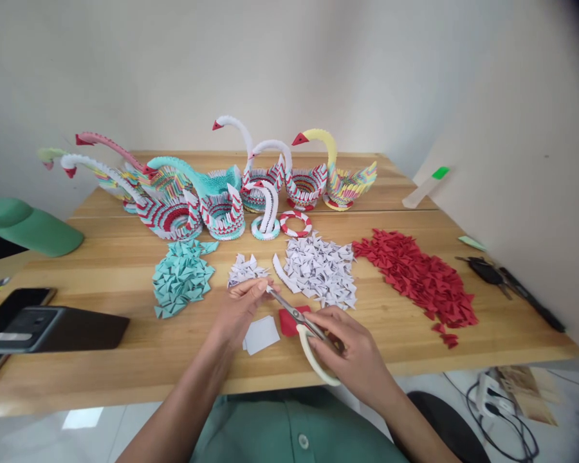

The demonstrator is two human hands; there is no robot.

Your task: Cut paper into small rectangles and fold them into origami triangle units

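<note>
Right hand [350,350] is closed around the cream handle of the scissors [299,325], with the fingers curled through the loop, and the blades point away and to its left. Left hand [241,305] is half closed – its fingertips pinch something small at the tip of the blades, but what it is I cannot tell.

Between the 2 hands, on the wooden table [125,360], lie a small white paper sheet [262,334] just beside the left wrist and a red paper piece [288,321] partly under the scissors. Well to the left of the left hand rests a dark flat box [62,328].

Just beyond the left fingertips sits a small heap of white folded triangles [245,269], and beyond the right hand a bigger white pile [321,269]. Farther left of the left hand is a teal pile [182,276]; to the right of the right hand spreads a long red pile [417,273], and past it, near the table edge, lie keys [487,271].

Farther away stand 2 small paper rings – a teal and white ring [265,226] and a red and white ring [295,223]. Behind them, at the far side, is a row of paper swans [222,186] with long curved necks, the yellow-necked swan [335,173] at its right end. A green cap [29,225] lies far to the left.
</note>
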